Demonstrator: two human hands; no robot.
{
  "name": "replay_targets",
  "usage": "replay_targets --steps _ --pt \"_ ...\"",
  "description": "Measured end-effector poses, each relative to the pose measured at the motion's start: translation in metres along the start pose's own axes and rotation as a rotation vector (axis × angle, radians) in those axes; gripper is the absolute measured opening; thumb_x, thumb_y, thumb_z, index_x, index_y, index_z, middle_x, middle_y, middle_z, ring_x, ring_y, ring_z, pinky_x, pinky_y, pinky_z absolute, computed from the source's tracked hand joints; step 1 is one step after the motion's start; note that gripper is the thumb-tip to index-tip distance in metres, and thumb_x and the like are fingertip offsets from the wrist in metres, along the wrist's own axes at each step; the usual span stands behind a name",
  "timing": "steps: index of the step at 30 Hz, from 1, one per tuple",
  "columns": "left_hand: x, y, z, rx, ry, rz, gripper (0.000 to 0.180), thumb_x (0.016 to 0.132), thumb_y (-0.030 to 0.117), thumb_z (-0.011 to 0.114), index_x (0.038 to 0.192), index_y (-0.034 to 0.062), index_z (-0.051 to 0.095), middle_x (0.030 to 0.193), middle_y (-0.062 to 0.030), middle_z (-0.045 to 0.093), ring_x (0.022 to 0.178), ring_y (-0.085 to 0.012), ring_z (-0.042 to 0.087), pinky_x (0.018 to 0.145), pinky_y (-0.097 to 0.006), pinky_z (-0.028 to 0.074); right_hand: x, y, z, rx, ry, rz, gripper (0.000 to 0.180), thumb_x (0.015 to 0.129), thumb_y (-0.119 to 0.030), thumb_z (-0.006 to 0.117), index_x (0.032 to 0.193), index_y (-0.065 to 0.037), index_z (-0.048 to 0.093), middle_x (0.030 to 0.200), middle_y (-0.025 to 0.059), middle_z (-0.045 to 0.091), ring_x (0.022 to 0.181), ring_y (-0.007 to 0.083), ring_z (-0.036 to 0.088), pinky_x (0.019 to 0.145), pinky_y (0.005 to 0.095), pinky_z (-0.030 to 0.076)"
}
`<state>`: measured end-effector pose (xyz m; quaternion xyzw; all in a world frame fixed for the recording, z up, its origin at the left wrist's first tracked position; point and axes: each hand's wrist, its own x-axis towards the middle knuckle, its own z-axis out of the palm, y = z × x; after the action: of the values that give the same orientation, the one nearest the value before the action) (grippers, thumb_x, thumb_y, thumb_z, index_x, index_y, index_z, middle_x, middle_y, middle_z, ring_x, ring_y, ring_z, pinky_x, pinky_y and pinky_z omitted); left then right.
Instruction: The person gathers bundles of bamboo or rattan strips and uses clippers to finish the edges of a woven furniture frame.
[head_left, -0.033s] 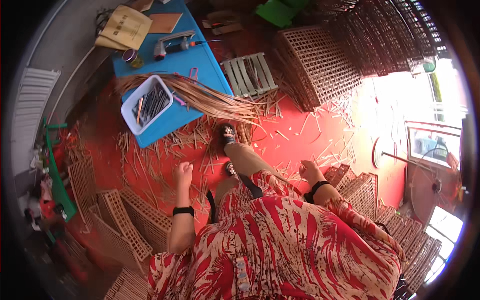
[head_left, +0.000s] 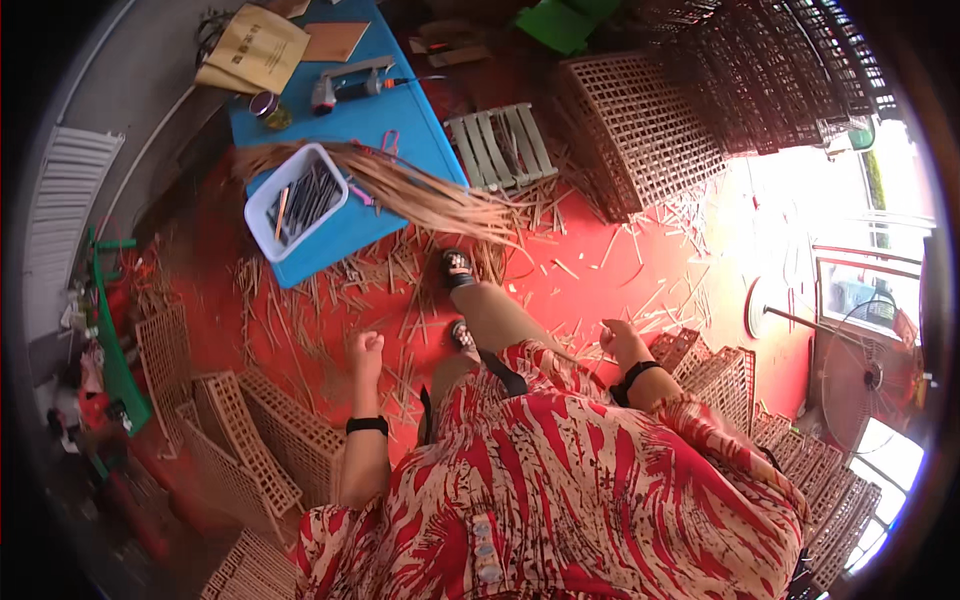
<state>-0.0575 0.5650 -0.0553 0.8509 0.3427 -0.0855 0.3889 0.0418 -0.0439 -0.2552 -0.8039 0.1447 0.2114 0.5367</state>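
My left hand (head_left: 366, 352) hangs over the red floor in a loose fist, with nothing seen in its fingers. My right hand (head_left: 622, 342) is curled the same way, away from my body, beside woven lattice baskets (head_left: 715, 375). Neither hand touches anything visible. Ahead of me a blue table (head_left: 345, 240) carries a white tub (head_left: 258, 218) with dark strips (head_left: 308, 203) in it. A bundle of long brown strips (head_left: 425, 195) lies across the table and sticks out past its right edge. A power tool (head_left: 350, 88) lies farther back.
Brown strip offcuts (head_left: 300, 330) litter the red floor around my feet. A green slatted stool (head_left: 500, 148) stands right of the table. Lattice baskets (head_left: 640, 130) pile up at the far right, and more baskets (head_left: 290, 430) sit at left. A fan (head_left: 870, 378) stands at the right.
The view has shifted slightly, so the table sits a little higher in the picture. Both hands stay in nearly the same place; the left fingers look slightly more curled.
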Motion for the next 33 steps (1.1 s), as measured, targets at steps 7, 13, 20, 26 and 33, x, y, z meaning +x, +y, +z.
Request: replay_targets --steps 7,13,20,26,33 --pt "-0.132 -0.219 0.003 -0.242 -0.143 -0.924 0.025 0.086 0.024 0.058 0.077 0.0004 0.061 0.055 -0.0072 0.051 0.048 -0.0176 0.05 0.043 -0.036 0.038 -0.007 -0.149 0.034 0.457 0.089 0.607 0.012 0.078 0.002 0.065 0.081 -0.005 0.057 0.069 0.0022 0.059 0.052 0.0101 0.051 0.043 0.0187 0.042" --pt "-0.195 -0.193 0.014 -0.607 -0.078 -0.883 0.021 0.089 0.02 0.055 0.089 -0.0002 0.061 0.057 -0.0049 0.049 0.048 -0.015 0.045 0.044 -0.032 0.037 0.005 -0.167 0.033 0.862 0.169 0.883 0.016 0.076 0.004 0.067 0.08 -0.009 0.058 0.069 0.0001 0.058 0.053 0.0105 0.051 0.044 0.0186 0.045" --pt "-0.143 -0.099 0.067 -0.299 -0.167 -0.368 0.018 0.086 0.01 0.054 0.069 0.004 0.05 0.055 -0.0009 0.042 0.044 -0.0104 0.038 0.039 -0.025 0.028 0.051 -0.138 -0.018 0.754 0.052 0.854 0.017 0.077 0.003 0.067 0.083 -0.01 0.058 0.07 0.0016 0.056 0.059 0.0133 0.056 0.046 0.022 0.049" --pt "-0.056 0.07 0.139 -0.714 0.127 -0.74 0.013 0.081 0.011 0.058 0.074 0.0023 0.052 0.058 -0.0025 0.047 0.047 -0.0105 0.046 0.039 -0.024 0.031 0.113 -0.1 -0.112 1.043 0.096 0.906 0.017 0.089 -0.02 0.057 0.094 -0.005 0.051 0.077 0.0133 0.06 0.064 0.0244 0.059 0.055 0.0317 0.053" --pt "0.004 0.225 0.255 -0.167 -0.244 -0.4 0.025 0.084 0.023 0.062 0.1 0.004 0.063 0.079 -0.0042 0.061 0.072 -0.0136 0.059 0.061 -0.028 0.048 0.181 -0.041 -0.273 1.085 0.207 0.718 0.011 0.087 -0.008 0.053 0.095 -0.001 0.05 0.087 0.0124 0.056 0.084 0.0258 0.058 0.078 0.0326 0.051"
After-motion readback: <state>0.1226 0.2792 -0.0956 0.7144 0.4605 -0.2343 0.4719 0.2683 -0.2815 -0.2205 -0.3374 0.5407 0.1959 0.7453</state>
